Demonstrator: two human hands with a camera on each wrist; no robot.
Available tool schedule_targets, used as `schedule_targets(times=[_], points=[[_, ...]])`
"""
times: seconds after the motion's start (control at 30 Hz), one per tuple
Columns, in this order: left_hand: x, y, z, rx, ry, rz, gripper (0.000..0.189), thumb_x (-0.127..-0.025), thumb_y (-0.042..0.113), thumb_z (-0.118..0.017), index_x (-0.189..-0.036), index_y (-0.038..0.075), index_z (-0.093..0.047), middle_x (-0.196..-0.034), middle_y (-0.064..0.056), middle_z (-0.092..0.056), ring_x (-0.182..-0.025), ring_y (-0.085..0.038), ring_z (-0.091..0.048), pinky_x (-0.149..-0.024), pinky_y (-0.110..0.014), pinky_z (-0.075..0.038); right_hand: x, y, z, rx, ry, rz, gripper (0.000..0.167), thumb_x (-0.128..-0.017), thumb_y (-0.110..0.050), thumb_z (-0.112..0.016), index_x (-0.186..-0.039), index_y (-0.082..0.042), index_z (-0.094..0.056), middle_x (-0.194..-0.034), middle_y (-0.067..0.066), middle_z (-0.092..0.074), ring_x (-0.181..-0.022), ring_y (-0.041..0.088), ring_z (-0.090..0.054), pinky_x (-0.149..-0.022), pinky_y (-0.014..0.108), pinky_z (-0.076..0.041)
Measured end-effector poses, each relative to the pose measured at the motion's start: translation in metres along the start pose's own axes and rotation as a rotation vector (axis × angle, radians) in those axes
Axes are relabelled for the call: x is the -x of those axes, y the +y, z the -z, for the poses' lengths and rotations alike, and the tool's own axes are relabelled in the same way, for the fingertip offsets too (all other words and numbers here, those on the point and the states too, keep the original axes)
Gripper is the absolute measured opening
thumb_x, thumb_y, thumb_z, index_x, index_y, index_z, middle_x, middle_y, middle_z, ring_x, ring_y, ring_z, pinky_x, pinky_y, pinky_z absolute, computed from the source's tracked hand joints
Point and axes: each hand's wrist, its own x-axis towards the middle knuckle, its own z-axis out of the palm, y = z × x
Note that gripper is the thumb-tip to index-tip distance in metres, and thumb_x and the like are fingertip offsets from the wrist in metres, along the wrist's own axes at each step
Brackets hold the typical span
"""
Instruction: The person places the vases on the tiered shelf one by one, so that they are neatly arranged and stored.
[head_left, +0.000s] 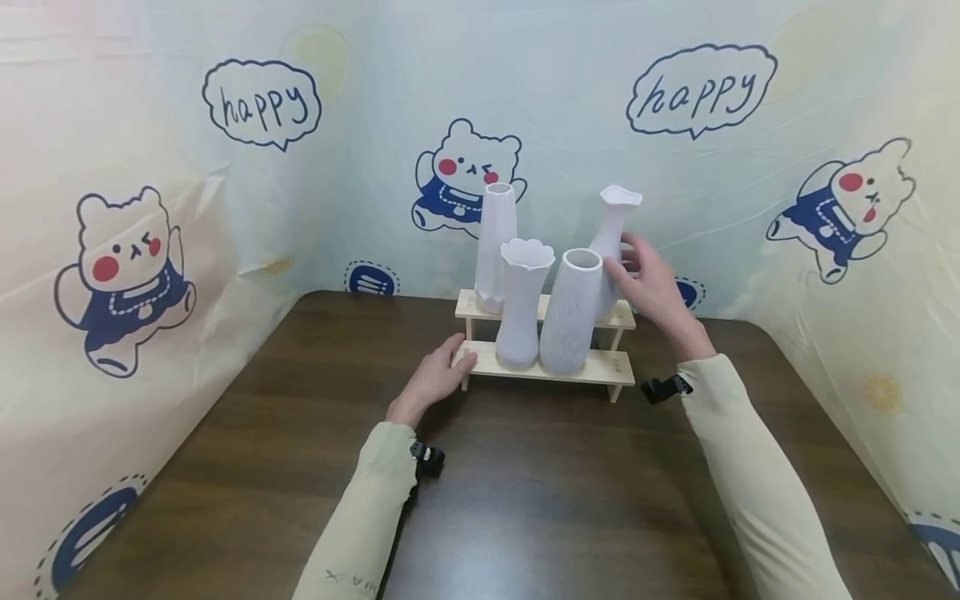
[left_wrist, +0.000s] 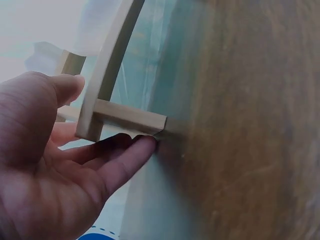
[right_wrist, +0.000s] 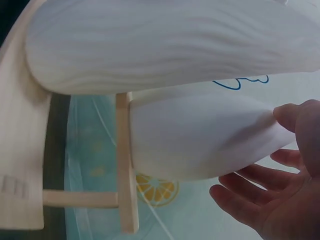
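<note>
A two-tier pale wooden stand (head_left: pixel 597 367) bears several white vases. My left hand (head_left: pixel 437 373) holds the left end of its lower shelf, thumb on top; in the left wrist view my fingers (left_wrist: pixel 131 162) lie by the leg. My right hand (head_left: pixel 651 279) holds the slender, flared-rim vase (head_left: pixel 613 218) at the back right, thumb in front and fingers round the far side. This vase (right_wrist: pixel 185 135) stands upright on the upper shelf. In front are a wavy-rimmed vase (head_left: pixel 519 308) and a round-mouthed vase (head_left: pixel 572 312). A tall ribbed vase (head_left: pixel 497 242) stands back left.
The stand is near the far edge of a dark brown wooden table (head_left: pixel 517 492). Behind and at both sides hangs a pale curtain (head_left: pixel 360 192) printed with cartoon bears and the word "happy". The front vases stand close together and partly cover the back ones.
</note>
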Motion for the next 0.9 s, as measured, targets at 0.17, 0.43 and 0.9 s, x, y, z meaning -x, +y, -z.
schedule_targets(times=[0.17, 0.43, 0.9], points=[[0.003, -0.002, 0.005, -0.001, 0.007, -0.008, 0.065, -0.099, 0.047, -0.051, -0.153, 0.015, -0.032, -0.152, -0.013, -0.044, -0.137, -0.031, -0.047, -0.112, -0.054, -0.038, 0.013, 0.008, -0.002, 0.019, -0.026, 0.009, 0.062, -0.1, -0.045, -0.049, -0.151, -0.015, -0.031, -0.145, 0.024, -0.048, -0.126, 0.043, -0.054, -0.096, 0.063, -0.047], [0.004, 0.003, 0.021, -0.075, -0.052, -0.011, 0.063, -0.1, 0.046, -0.051, -0.151, 0.014, -0.035, -0.151, -0.015, -0.045, -0.134, -0.032, -0.049, -0.11, -0.055, -0.04, 0.03, 0.02, 0.0, 0.116, -0.065, 0.007, 0.063, -0.1, -0.046, -0.05, -0.151, -0.014, -0.031, -0.141, 0.025, -0.052, -0.123, 0.043, -0.056, -0.094, 0.061, -0.048], [0.005, 0.021, 0.069, -0.23, -0.073, -0.071, 0.057, -0.101, 0.044, -0.049, -0.147, 0.012, -0.041, -0.148, -0.016, -0.048, -0.133, -0.034, -0.05, -0.106, -0.055, -0.044, 0.049, 0.051, 0.005, 0.212, -0.11, 0.091, 0.055, -0.102, -0.038, -0.049, -0.146, -0.007, -0.039, -0.132, 0.024, -0.058, -0.112, 0.039, -0.061, -0.092, 0.058, -0.049]])
